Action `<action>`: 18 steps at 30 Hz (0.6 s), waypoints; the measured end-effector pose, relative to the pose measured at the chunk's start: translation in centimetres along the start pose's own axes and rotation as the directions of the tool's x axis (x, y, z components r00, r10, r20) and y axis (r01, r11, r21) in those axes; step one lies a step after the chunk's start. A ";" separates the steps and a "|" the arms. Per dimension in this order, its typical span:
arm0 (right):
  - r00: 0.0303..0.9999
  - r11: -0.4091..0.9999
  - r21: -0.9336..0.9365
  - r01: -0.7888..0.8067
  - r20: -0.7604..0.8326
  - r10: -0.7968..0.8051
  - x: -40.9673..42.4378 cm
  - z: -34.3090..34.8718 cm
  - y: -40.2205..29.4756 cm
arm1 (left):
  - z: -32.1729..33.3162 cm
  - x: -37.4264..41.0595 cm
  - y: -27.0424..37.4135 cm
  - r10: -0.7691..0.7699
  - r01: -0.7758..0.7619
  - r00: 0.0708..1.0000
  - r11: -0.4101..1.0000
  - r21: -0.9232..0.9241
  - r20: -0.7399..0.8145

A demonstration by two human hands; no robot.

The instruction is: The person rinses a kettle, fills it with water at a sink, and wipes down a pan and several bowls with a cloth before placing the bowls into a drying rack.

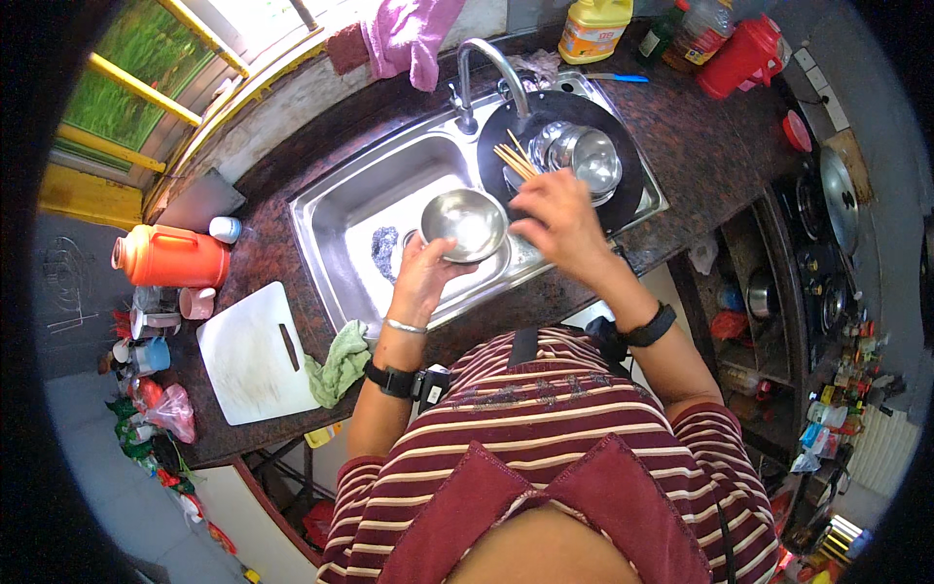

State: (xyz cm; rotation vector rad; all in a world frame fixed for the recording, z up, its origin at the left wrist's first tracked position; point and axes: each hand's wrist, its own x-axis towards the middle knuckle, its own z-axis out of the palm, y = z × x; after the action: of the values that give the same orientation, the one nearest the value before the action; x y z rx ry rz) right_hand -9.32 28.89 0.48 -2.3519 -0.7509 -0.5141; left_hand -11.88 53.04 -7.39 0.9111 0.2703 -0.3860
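A round stainless steel bowl (464, 225) is held by its left rim in my left hand (425, 274), above the sink basin (365, 190). My right hand (556, 215), slightly blurred, hovers just right of the bowl with its fingers partly curled; nothing is plainly seen in it. Beyond that hand, a black wok (503, 124) rests over the sink's right part with stacked metal bowls (596, 160) and wooden chopsticks (515, 160) in it. A steel wool scourer (384, 252) lies on the basin floor. The curved faucet (490, 47) reaches over the wok's edge.
Left of the sink are a white cutting board (252, 358), a green cloth (341, 365) and an orange thermos jug (175, 255). Behind stand a yellow detergent jug (595, 31) and a red thermos (740, 58); a blue-handled knife (629, 78) lies near them. A gas stove (810, 255) is at right.
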 end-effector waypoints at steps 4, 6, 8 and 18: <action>0.911 0.825 -0.430 -0.367 0.014 0.413 -1.5 -0.2 7.1 | -3.7 -2.3 1.3 0.127 -0.112 0.974 0.990 0.090 -0.189; 0.838 0.713 -0.551 -0.434 0.042 0.544 -2.2 0.6 9.9 | -5.2 -3.7 2.1 0.139 -0.108 0.950 0.987 0.120 -0.281; 0.816 0.706 -0.535 -0.463 0.054 0.575 -2.1 1.7 12.0 | -6.7 -5.3 2.8 0.157 -0.119 0.915 0.985 0.124 -0.371; 0.747 0.722 -0.554 -0.414 0.246 0.617 1.0 3.6 16.7 | -9.4 -9.6 1.9 0.148 -0.186 0.833 0.982 -0.018 -0.532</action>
State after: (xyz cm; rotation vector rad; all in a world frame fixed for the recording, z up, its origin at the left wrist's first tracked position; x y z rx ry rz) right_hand 2.40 20.73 -8.87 -3.0230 -0.0633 0.0972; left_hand -20.23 63.69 -7.81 0.9526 0.7037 0.0506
